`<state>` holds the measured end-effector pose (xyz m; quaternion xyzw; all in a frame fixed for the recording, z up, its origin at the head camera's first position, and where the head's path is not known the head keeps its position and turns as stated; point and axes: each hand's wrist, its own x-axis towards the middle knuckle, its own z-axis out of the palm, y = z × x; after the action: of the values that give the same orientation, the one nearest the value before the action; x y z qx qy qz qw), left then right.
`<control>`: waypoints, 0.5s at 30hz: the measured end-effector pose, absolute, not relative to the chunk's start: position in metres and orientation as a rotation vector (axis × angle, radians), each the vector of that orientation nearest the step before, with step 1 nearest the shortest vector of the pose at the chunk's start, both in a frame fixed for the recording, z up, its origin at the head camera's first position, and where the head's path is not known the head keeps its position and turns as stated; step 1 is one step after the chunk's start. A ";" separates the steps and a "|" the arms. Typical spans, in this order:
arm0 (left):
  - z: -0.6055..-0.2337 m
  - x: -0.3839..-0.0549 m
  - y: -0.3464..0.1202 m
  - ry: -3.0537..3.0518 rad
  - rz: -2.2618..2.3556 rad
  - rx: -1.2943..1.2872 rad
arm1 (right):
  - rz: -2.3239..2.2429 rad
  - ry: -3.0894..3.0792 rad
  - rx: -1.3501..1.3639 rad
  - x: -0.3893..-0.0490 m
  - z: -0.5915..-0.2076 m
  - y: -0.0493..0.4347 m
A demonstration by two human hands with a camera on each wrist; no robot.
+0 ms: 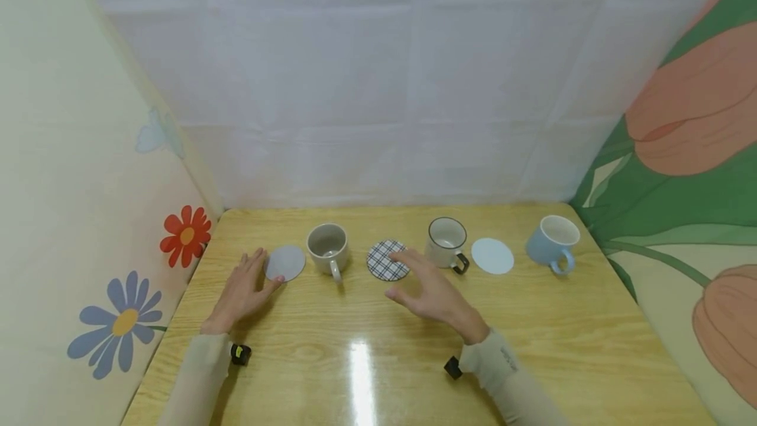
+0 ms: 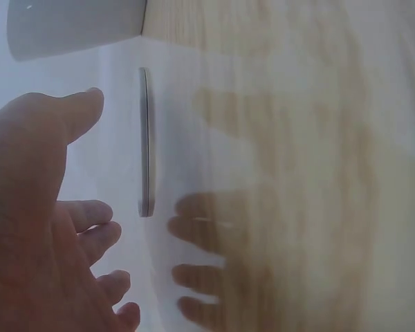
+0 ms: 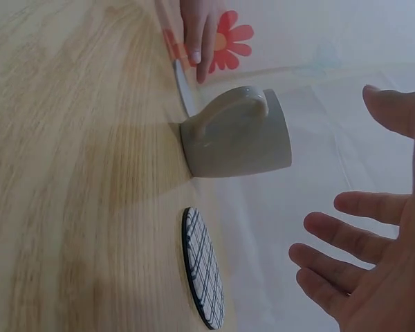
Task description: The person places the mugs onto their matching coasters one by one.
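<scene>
My left hand (image 1: pixel 241 291) hovers with spread fingers at the left edge of a round grey coaster (image 1: pixel 286 263); the left wrist view shows this coaster (image 2: pixel 146 142) edge-on beyond the thumb and fingers. To its right stands a grey mug (image 1: pixel 327 250), its handle toward me. My right hand (image 1: pixel 434 291) is held above the table, fingers apart, its fingertips overlapping a black-and-white plaid coaster (image 1: pixel 384 261) in the head view. In the right wrist view the plaid coaster (image 3: pixel 205 270) and grey mug (image 3: pixel 242 138) lie beyond the hand, and nothing is in its fingers.
Right of the plaid coaster stands a white mug (image 1: pixel 445 242) with a dark rim and black handle. Farther right are a pale round coaster (image 1: pixel 493 256) and a light blue mug (image 1: pixel 552 242). White cloth (image 1: pixel 378 97) hangs behind the wooden table (image 1: pixel 307 360).
</scene>
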<state>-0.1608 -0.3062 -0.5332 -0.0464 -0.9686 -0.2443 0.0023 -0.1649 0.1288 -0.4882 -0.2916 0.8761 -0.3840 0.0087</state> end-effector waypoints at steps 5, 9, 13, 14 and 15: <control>-0.535 -0.163 -0.307 -3.069 -0.781 -0.142 | -1.201 2.725 -0.946 -0.166 -0.490 0.124; -0.536 -0.166 -0.308 -3.106 -0.768 -0.144 | -1.188 2.713 -0.945 -0.166 -0.490 0.122; -0.536 -0.168 -0.308 -3.134 -0.750 -0.165 | -1.176 2.711 -0.940 -0.167 -0.489 0.119; -0.535 -0.168 -0.308 -3.140 -0.742 -0.169 | -1.176 2.714 -0.947 -0.167 -0.489 0.119; -0.535 -0.168 -0.308 -3.144 -0.731 -0.172 | -1.179 2.715 -0.952 -0.167 -0.489 0.118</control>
<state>-0.1678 -0.3076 -0.5353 -0.0532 -0.9716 -0.2260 -0.0456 -0.1670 0.1177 -0.4886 -0.3062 0.8731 -0.3790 0.0160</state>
